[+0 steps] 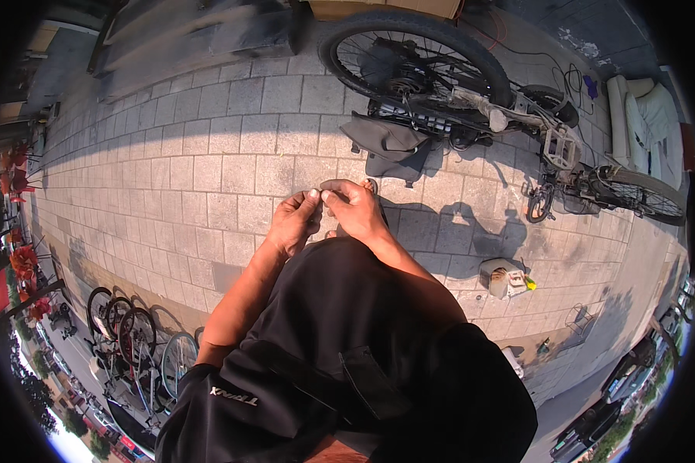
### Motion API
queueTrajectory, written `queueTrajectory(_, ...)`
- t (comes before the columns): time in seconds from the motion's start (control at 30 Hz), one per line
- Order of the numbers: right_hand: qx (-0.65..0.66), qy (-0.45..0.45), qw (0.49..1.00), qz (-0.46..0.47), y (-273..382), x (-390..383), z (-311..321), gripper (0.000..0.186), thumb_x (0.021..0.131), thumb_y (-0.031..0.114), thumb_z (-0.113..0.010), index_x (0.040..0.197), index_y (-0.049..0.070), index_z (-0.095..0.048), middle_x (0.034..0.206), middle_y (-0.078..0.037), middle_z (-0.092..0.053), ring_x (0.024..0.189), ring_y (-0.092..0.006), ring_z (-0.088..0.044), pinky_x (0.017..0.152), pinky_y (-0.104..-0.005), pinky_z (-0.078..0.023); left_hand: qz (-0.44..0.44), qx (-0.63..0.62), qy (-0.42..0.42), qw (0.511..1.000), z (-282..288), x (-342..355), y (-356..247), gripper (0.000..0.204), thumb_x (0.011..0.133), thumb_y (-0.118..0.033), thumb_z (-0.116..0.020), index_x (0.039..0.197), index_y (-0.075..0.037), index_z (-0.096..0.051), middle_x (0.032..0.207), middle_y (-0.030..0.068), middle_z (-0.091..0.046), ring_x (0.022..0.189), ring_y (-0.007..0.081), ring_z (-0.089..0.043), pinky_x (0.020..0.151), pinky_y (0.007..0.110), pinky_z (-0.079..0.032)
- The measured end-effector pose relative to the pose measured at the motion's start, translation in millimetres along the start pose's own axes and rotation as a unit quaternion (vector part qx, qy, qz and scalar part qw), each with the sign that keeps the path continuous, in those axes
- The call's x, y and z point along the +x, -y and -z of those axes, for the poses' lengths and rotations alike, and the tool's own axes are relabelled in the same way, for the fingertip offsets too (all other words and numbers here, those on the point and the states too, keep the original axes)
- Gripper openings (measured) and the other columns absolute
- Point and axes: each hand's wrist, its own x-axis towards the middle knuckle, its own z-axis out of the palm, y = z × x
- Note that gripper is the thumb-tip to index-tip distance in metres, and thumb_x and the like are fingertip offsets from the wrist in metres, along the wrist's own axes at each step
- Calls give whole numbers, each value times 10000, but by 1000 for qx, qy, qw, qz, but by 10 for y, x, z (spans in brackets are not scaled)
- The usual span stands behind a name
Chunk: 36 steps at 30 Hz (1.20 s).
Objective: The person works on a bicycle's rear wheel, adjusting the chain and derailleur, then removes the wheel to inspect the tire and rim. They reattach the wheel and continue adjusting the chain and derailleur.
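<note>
My left hand [296,222] and my right hand [354,207] meet in front of my body, above the paving. Both thumbs point up against the curled forefingers, and the fingertips of the two hands come together. Whatever sits in the pinch, if anything, is too small to make out. Beyond the hands a bicycle [479,108] lies on its side, its large black wheel [413,58] toward the top of the view. Beside its frame a dark grey bag [390,143] rests on the ground.
A pale bag [498,278] with a yellow item [530,283] stands on the right. Cables [573,79] trail near a white padded seat [652,127] at the far right. Several parked bicycles [135,339] stand at lower left. A cardboard box [386,8] is at the top.
</note>
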Motion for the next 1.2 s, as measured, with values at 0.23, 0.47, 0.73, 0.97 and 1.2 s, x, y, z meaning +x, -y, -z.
queueTrajectory(0.23, -52, 20, 997, 51, 165, 510, 212, 264, 909, 168, -703, 1122, 12, -704, 1005, -138, -760, 934, -223, -728, 840, -348, -553, -10, 219, -4, 976, -131, 525, -629, 304, 1033, -323, -658, 841, -95, -595, 674, -41, -522, 550, 52, -409, 486, 240, -340)
queueTrajectory(0.47, 101, -112, 989, 0, -76, 1117, 460, 328, 905, 157, -760, 1136, -63, -682, 1007, -87, -725, 906, -123, -663, 811, -288, -542, 47, 280, 1, 959, -372, 1258, -1253, 344, 1025, -385, -658, 918, -58, -653, 650, -53, -502, 528, 63, -421, 474, 254, -352)
queueTrajectory(0.73, 387, -477, 782, 108, -1697, 2681, 623, 149, 931, 45, -670, 1077, 11, -671, 834, -24, -687, 728, -99, -627, 644, -255, -492, -135, 335, 93, 928, -1032, 2337, -2577, 392, 1032, -372, -650, 830, -37, -622, 606, -24, -478, 462, 55, -374, 420, 233, -285)
queueTrajectory(0.97, 186, -705, 680, -75, -1323, 3274, 997, 295, 876, 264, -743, 1071, 43, -727, 894, -172, -747, 872, -311, -739, 776, -387, -547, -326, 401, 253, 818, -2324, 3072, -3028, 346, 1041, -362, -640, 920, -38, -658, 639, -25, -483, 528, 51, -397, 460, 231, -307)
queueTrajectory(1.2, 204, -739, 641, -20, -1453, 3483, 1093, 308, 878, 293, -760, 1150, 149, -750, 921, -150, -757, 907, -316, -740, 793, -369, -549, -385, 407, 283, 779, -2801, 3454, -2609, 380, 1013, -377, -682, 949, -3, -683, 664, -20, -524, 543, 48, -419, 487, 223, -329)
